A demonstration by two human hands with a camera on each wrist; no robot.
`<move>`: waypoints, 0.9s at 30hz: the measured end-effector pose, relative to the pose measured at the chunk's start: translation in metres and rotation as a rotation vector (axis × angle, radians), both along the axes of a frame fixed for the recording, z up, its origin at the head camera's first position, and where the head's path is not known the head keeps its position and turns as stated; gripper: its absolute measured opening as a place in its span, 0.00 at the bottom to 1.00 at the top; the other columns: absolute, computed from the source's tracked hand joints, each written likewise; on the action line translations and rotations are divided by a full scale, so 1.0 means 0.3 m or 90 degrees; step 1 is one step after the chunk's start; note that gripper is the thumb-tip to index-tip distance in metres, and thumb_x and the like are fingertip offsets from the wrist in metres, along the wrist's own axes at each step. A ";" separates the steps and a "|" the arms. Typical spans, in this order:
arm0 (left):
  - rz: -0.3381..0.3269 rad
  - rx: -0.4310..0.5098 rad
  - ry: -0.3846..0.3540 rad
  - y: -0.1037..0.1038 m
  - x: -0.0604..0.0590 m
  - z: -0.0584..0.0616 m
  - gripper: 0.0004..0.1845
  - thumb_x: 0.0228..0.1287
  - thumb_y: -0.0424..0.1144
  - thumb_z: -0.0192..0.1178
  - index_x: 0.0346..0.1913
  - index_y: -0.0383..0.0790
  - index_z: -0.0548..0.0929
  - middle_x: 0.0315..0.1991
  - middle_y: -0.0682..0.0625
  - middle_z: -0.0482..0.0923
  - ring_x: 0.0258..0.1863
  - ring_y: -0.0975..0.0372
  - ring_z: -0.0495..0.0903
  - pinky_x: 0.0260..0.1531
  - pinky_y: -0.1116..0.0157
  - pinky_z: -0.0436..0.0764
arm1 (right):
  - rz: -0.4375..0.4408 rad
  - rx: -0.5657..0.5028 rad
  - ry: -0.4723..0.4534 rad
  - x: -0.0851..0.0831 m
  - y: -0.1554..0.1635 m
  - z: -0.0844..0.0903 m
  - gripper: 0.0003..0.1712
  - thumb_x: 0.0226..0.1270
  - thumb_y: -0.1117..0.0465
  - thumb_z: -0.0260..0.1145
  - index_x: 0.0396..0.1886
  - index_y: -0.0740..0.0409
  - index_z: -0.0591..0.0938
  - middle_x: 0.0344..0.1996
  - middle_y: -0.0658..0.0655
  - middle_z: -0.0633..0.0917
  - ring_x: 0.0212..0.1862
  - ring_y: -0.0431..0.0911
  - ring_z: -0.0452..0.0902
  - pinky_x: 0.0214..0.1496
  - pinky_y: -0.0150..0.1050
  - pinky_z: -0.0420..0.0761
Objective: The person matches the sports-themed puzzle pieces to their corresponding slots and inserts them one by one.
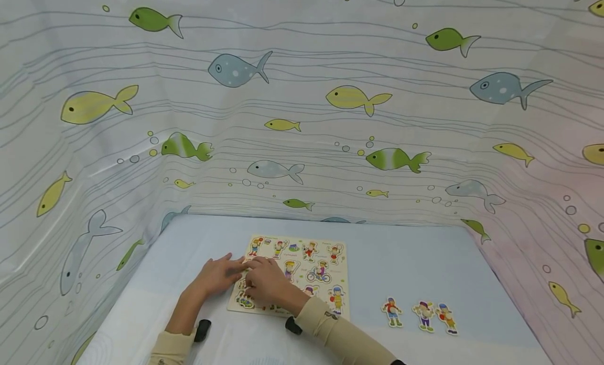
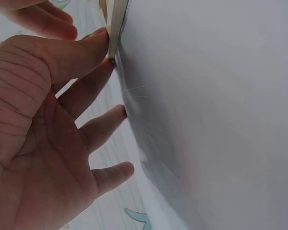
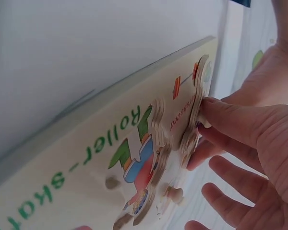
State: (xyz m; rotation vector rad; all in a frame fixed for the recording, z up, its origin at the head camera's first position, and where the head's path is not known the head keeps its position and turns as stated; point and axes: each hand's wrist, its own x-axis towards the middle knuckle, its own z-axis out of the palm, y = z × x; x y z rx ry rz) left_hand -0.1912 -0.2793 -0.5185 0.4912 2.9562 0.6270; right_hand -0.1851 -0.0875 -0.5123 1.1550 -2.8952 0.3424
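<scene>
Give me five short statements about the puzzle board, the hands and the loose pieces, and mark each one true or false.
1. Both hands rest at the left part of the puzzle board. True.
2. Three loose pieces lie on the table to the right of the board. True.
3. The loose pieces are stacked on top of the board. False: they lie side by side on the table, apart from it.
4. The left hand lies by the board's left edge, its fingers straight. True.
5. The right hand is lifted high above the table, away from the board. False: it is on the board, its thumb against a piece.
</scene>
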 end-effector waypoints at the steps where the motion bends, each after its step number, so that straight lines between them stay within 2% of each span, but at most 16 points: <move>1: 0.000 -0.001 0.002 -0.001 -0.001 0.001 0.21 0.64 0.37 0.66 0.60 0.42 0.83 0.63 0.42 0.76 0.67 0.38 0.65 0.57 0.26 0.55 | 0.000 -0.002 -0.001 0.000 -0.001 0.001 0.08 0.63 0.47 0.71 0.24 0.37 0.85 0.59 0.41 0.78 0.66 0.40 0.65 0.67 0.44 0.67; 7: 0.001 -0.001 0.003 -0.003 -0.011 -0.007 0.23 0.65 0.39 0.65 0.63 0.40 0.80 0.63 0.40 0.75 0.67 0.38 0.65 0.58 0.27 0.54 | -0.003 -0.011 0.004 -0.006 -0.009 -0.001 0.06 0.65 0.47 0.69 0.28 0.37 0.87 0.58 0.40 0.78 0.66 0.39 0.65 0.67 0.42 0.66; 11: 0.003 -0.002 0.001 -0.003 -0.016 -0.014 0.22 0.65 0.39 0.65 0.62 0.41 0.81 0.63 0.42 0.76 0.67 0.39 0.65 0.58 0.27 0.54 | -0.007 -0.017 0.013 -0.008 -0.014 -0.010 0.06 0.65 0.47 0.69 0.29 0.38 0.87 0.59 0.41 0.78 0.66 0.39 0.65 0.66 0.41 0.66; 18: 0.010 -0.003 0.005 -0.001 -0.013 -0.015 0.20 0.64 0.38 0.66 0.59 0.43 0.83 0.62 0.45 0.77 0.68 0.39 0.65 0.59 0.27 0.54 | -0.009 -0.025 0.045 -0.007 -0.025 -0.028 0.05 0.62 0.46 0.71 0.30 0.37 0.88 0.59 0.42 0.78 0.65 0.40 0.66 0.65 0.42 0.68; 27: 0.012 0.004 -0.001 -0.001 -0.009 -0.019 0.23 0.63 0.38 0.66 0.62 0.41 0.81 0.63 0.42 0.76 0.67 0.38 0.65 0.59 0.27 0.53 | -0.016 -0.023 0.048 0.002 -0.026 -0.035 0.06 0.62 0.44 0.71 0.34 0.36 0.90 0.58 0.42 0.78 0.64 0.40 0.67 0.65 0.43 0.68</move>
